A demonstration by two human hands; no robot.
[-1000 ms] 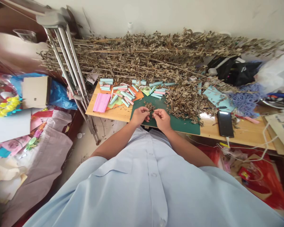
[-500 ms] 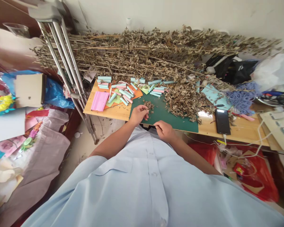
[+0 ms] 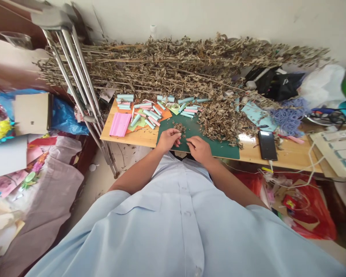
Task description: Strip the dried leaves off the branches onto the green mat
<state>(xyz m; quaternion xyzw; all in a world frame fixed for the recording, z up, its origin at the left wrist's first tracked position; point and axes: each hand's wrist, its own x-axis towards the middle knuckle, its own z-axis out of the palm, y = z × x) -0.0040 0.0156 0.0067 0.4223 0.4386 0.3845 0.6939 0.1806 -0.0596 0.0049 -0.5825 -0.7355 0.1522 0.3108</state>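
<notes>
My left hand [image 3: 169, 139] is closed in a pinch over the front of the green cutting mat [image 3: 219, 150]; whatever its fingertips hold is too small to make out. Close by on the right, my right hand [image 3: 199, 148] is also closed, thumb against curled fingers, with any held bit hidden. A little pile of crumbled dried leaves [image 3: 179, 127] lies just beyond the left fingertips. The larger heap of dried leaves [image 3: 219, 123] covers the mat's right part. Rolled paper tubes [image 3: 151, 115], pale blue and pink, lie behind and left of my hands.
Dried plant stalks [image 3: 161, 61] stretch along the back of the wooden table [image 3: 106, 130]. Metal crutches [image 3: 77, 73] lean at its left end. A pink paper packet [image 3: 120, 124] lies front left. To the right are a phone [image 3: 267, 145] on a cable and blue yarn [image 3: 290, 117].
My right hand has moved slightly up and forward over the mat's front edge. My left hand keeps its pinch in nearly the same place. The view has shifted a little.
</notes>
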